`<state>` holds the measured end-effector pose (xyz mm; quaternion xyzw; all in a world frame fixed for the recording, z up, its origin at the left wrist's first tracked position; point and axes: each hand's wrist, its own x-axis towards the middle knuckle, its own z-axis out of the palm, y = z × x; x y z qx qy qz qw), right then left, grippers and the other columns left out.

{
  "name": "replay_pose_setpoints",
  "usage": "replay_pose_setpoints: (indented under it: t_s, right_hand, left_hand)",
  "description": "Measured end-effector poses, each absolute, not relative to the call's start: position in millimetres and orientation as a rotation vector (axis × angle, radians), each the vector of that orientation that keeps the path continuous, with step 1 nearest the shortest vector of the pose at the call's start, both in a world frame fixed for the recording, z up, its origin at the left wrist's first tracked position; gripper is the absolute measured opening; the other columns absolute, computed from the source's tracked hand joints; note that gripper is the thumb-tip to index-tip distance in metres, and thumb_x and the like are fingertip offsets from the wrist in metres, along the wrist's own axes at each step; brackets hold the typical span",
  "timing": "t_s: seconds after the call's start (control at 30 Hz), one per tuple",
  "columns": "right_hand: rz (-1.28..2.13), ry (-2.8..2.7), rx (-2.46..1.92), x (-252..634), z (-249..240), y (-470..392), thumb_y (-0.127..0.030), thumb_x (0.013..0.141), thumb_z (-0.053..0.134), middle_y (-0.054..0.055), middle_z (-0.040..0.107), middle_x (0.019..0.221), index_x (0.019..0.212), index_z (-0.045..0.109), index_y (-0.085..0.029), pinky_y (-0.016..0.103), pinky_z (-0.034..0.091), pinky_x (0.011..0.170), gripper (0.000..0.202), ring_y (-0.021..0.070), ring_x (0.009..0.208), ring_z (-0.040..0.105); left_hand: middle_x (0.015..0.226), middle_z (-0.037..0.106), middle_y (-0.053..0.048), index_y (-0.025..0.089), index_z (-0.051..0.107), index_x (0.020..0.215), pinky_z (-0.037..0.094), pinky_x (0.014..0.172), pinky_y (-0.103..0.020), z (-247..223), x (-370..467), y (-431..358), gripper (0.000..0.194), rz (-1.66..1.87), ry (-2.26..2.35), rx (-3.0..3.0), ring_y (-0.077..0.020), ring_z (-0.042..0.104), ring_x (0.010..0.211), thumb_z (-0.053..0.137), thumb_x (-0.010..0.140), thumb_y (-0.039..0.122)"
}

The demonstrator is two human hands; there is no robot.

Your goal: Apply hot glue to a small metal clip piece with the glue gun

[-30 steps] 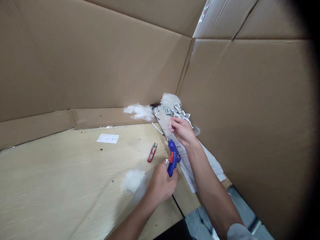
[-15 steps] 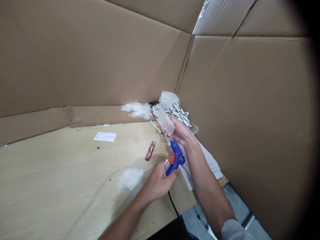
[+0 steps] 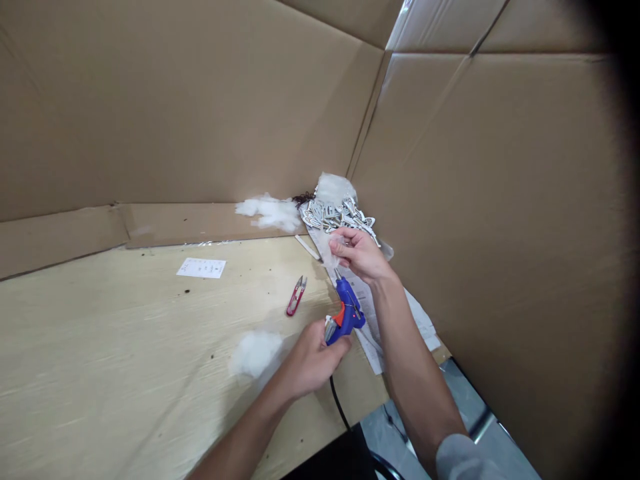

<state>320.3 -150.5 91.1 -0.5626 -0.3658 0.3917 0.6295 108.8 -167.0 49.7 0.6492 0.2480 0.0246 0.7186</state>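
Observation:
My left hand (image 3: 313, 360) is closed round the handle of a blue glue gun (image 3: 349, 303) with an orange trigger. The gun's metal nozzle points up, just below the fingers of my right hand (image 3: 361, 255). Those fingers pinch a thin, whitish, see-through piece (image 3: 329, 257), partly hidden by the hand and blurred against the papers behind. Left of the gun, red thread snips (image 3: 297, 297) lie on the wooden table. A tuft of white stuffing (image 3: 256, 353) rests beside my left wrist.
Cardboard walls (image 3: 225, 120) enclose the table (image 3: 125, 347). In the corner lie a pile of printed cut-outs (image 3: 340, 215), more white stuffing (image 3: 270, 212) and dark thread (image 3: 303, 199). A white stick (image 3: 307, 247), a paper slip (image 3: 201, 268) and printed sheets (image 3: 370, 347) lie nearby. A black cable (image 3: 339, 403) trails from the gun.
The whitish piece, upright above the nozzle before, now shows only in part at my right fingertips, which have turned and closed in. The glue gun stays in my left hand; the view has shifted slightly.

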Motion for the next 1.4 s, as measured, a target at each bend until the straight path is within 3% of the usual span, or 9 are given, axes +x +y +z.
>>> replay_pose_setpoints:
  t_s: [0.43, 0.63, 0.8, 0.9, 1.0, 1.13, 1.2, 1.3, 1.4]
  right_hand:
    - [0.856, -0.549, -1.227, 314, 69, -134, -0.032, 0.050, 0.098, -0.004, 0.060, 0.071, 0.085, 0.069, -0.015, 0.016, 0.031, 0.045, 0.049, 0.0043, 0.057, 0.048]
    - [0.778, -0.481, -1.229, 323, 65, -129, -0.022, 0.060, 0.091, -0.001, 0.064, 0.081, 0.086, 0.068, -0.018, 0.017, 0.051, 0.058, 0.035, 0.0070, 0.066, 0.057]
    - [0.693, -0.534, -1.288, 331, 65, -132, -0.035, 0.065, 0.092, 0.000, 0.063, 0.082, 0.083, 0.067, -0.018, 0.023, 0.058, 0.069, 0.035, 0.0100, 0.071, 0.059]
    - [0.594, -0.587, -1.356, 334, 66, -135, -0.046, 0.065, 0.090, 0.004, 0.066, 0.092, 0.083, 0.068, -0.019, 0.034, 0.062, 0.084, 0.039, 0.0152, 0.082, 0.063]
    - [0.407, -0.638, -1.435, 338, 70, -139, -0.050, 0.072, 0.086, 0.009, 0.068, 0.117, 0.090, 0.075, -0.020, 0.045, 0.054, 0.109, 0.037, 0.0234, 0.113, 0.062]
    - [-0.138, -0.864, -1.830, 346, 77, -148, -0.040, 0.088, 0.075, 0.016, 0.054, 0.152, 0.102, 0.084, -0.018, 0.054, 0.024, 0.129, 0.028, 0.0337, 0.148, 0.035]
    - [-0.245, -0.955, -1.923, 347, 81, -153, -0.037, 0.091, 0.071, 0.018, 0.061, 0.141, 0.101, 0.085, -0.017, 0.055, 0.033, 0.122, 0.026, 0.0345, 0.135, 0.047]
    - [0.092, -1.051, -1.762, 345, 92, -166, -0.036, 0.090, 0.072, 0.011, 0.072, 0.100, 0.100, 0.081, -0.018, 0.040, 0.052, 0.088, 0.022, 0.0224, 0.089, 0.063]
    - [0.625, -1.294, -1.507, 341, 110, -185, -0.040, 0.091, 0.076, 0.005, 0.068, 0.080, 0.098, 0.080, -0.019, 0.027, 0.044, 0.065, 0.023, 0.0145, 0.068, 0.055]
  left_hand:
    - [0.063, 0.049, 0.006, 0.019, 0.048, 0.087, 0.026, 0.056, -0.020, 38, 111, -168, 0.032, 0.044, 0.560, 1.391, -0.0031, 0.037, 0.054, 0.058, 0.090, 0.049]
    - [0.063, 0.052, 0.005, 0.018, 0.055, 0.090, 0.026, 0.057, -0.021, 38, 109, -170, 0.030, 0.039, 0.580, 1.411, -0.0048, 0.040, 0.056, 0.059, 0.090, 0.048]
    - [0.070, 0.060, 0.003, 0.017, 0.065, 0.100, 0.039, 0.070, -0.020, 45, 109, -172, 0.029, 0.051, 0.569, 1.437, -0.0082, 0.051, 0.071, 0.060, 0.090, 0.043]
    - [0.095, 0.070, 0.000, 0.018, 0.067, 0.115, 0.044, 0.082, -0.021, 46, 110, -172, 0.035, 0.084, 0.531, 1.446, -0.0095, 0.057, 0.086, 0.061, 0.091, 0.044]
    - [0.109, 0.071, -0.002, 0.017, 0.066, 0.120, 0.043, 0.084, -0.021, 41, 110, -173, 0.042, 0.063, 0.495, 1.457, -0.0101, 0.057, 0.091, 0.059, 0.093, 0.048]
    - [0.112, 0.070, -0.004, 0.017, 0.063, 0.129, 0.040, 0.079, -0.021, 33, 109, -175, 0.049, 0.047, 0.449, 1.452, -0.0093, 0.055, 0.087, 0.059, 0.093, 0.050]
    - [0.116, 0.069, -0.003, 0.019, 0.061, 0.134, 0.041, 0.079, -0.020, 33, 108, -175, 0.050, 0.048, 0.449, 1.463, -0.0092, 0.055, 0.089, 0.059, 0.094, 0.049]
    - [0.114, 0.069, -0.003, 0.020, 0.062, 0.132, 0.039, 0.076, -0.020, 36, 106, -175, 0.048, 0.016, 0.476, 1.511, -0.0087, 0.052, 0.085, 0.057, 0.094, 0.049]
    - [0.111, 0.069, -0.003, 0.018, 0.064, 0.126, 0.039, 0.076, -0.021, 40, 104, -175, 0.044, 0.007, 0.490, 1.533, -0.0092, 0.052, 0.084, 0.058, 0.093, 0.047]
